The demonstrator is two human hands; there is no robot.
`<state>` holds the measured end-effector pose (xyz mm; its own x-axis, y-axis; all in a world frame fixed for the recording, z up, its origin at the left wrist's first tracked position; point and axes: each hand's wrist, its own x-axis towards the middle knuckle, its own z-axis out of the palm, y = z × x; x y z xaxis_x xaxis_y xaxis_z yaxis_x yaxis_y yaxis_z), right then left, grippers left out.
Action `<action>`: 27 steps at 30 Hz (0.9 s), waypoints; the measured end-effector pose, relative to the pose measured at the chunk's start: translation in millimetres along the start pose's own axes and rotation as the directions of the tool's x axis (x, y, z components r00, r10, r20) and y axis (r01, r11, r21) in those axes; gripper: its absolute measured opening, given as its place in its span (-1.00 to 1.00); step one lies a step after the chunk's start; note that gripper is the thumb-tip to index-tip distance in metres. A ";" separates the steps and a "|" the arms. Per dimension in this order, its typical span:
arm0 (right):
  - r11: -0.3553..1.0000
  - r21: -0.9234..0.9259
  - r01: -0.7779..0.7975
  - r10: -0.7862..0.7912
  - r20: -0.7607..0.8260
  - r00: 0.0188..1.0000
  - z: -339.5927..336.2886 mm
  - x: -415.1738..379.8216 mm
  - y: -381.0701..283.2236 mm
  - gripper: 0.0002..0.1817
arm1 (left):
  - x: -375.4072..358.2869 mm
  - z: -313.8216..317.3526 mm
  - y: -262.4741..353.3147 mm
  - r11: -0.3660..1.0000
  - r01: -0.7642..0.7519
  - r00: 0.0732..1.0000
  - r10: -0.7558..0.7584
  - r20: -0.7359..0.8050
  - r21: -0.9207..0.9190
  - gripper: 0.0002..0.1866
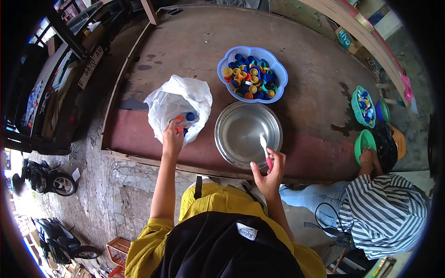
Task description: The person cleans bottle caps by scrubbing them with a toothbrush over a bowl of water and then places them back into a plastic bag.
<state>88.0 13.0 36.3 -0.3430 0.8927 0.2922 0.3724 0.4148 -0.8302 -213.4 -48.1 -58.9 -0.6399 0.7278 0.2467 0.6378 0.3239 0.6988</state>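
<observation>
My left hand (172, 140) reaches into a white plastic bag (181, 89), its fingers closed at an orange bottle cap (180, 118). A blue bottle cap (190, 116) lies in the bag beside my fingertips. My right hand (272, 175) grips a toothbrush (268, 160) with a pinkish-red handle, its white head over the inside of a steel bowl (222, 119). What looks like clear water fills part of this bowl. Behind it stands a blue plastic basket (279, 74) holding many blue, yellow, orange and green bottle caps.
At the right, a person in a striped shirt (384, 208) has hands in a green bowl (358, 150). Near them stands a teal basket (356, 111) of caps. A raised wooden rim (116, 88) edges the brown table (185, 41) on the left.
</observation>
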 end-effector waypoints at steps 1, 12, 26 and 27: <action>1.000 0.003 -0.006 0.006 -0.002 1.000 -2.0 -0.7 1.0 -0.43 | 0.3 -2.1 2.4 1.000 -0.004 1.000 0.004 0.006 0.003 -0.70; 1.000 0.000 0.005 -0.005 -0.053 0.999 -13.6 -4.9 12.8 -0.46 | -0.1 -19.9 -3.3 0.996 -0.082 0.950 0.084 0.301 -0.020 -0.58; 1.000 0.026 -0.002 0.005 -0.097 0.995 -13.1 -11.5 17.4 -0.50 | -11.7 -8.8 -4.8 0.994 -0.043 0.951 0.072 0.302 -0.103 -0.59; 1.000 0.027 -0.001 0.004 -0.096 0.995 -13.5 -12.4 18.0 -0.50 | -12.7 -11.1 0.9 0.981 0.018 0.975 0.026 0.220 -0.193 -0.59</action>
<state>110.6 11.8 24.1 -0.2572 0.9071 0.3333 0.3497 0.4089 -0.8429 -209.4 -63.7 -54.0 -0.5132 0.8511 0.1106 0.5315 0.2139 0.8196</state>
